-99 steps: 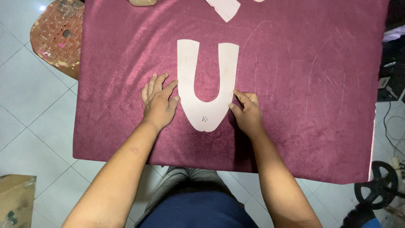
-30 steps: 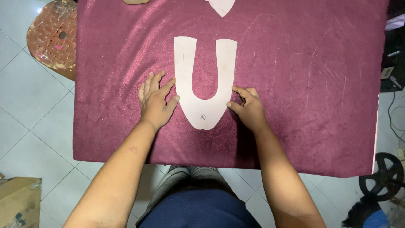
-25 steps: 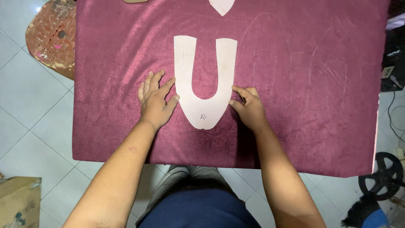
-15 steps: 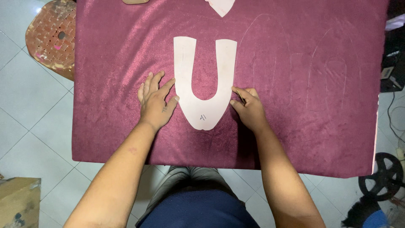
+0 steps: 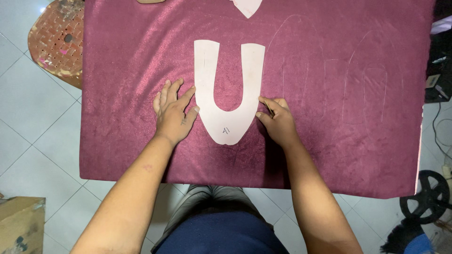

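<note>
**U-shaped paper pattern pinned flat on maroon fabric**

Nearest the camera, dark blue clothing and grey trousers are seen below the table edge. Above them, the maroon fabric [image 5: 141, 141] is spread across the work surface, draped over its near edge.

The left hand [image 5: 173, 113] is laid flat on the fabric, its fingers spread and released, with the fingertips touching the left edge of the white U-shaped pattern [image 5: 228, 123]. The right hand [image 5: 278, 123] is set against the pattern's right lower curve; its fingers are curled, and whether a marking tool is pinched between them cannot be told.

The pattern lies at the middle of the fabric, its open arms pointing away from the person. It is judged to be thin, light and fairly stiff card, likely to slide on the napped cloth unless pressed down. It would best be held by flat pressure near the curved base, or lifted at an outer edge, since the narrow arms could bend or crease.

Beyond, faint traced outlines [image 5: 329, 75] are visible on the fabric to the right. At the far edge another pale pattern piece [image 5: 246, 6] is partly cut off, and a worn perforated stool [image 5: 59, 40] stands on the tiled floor at the far left.
</note>
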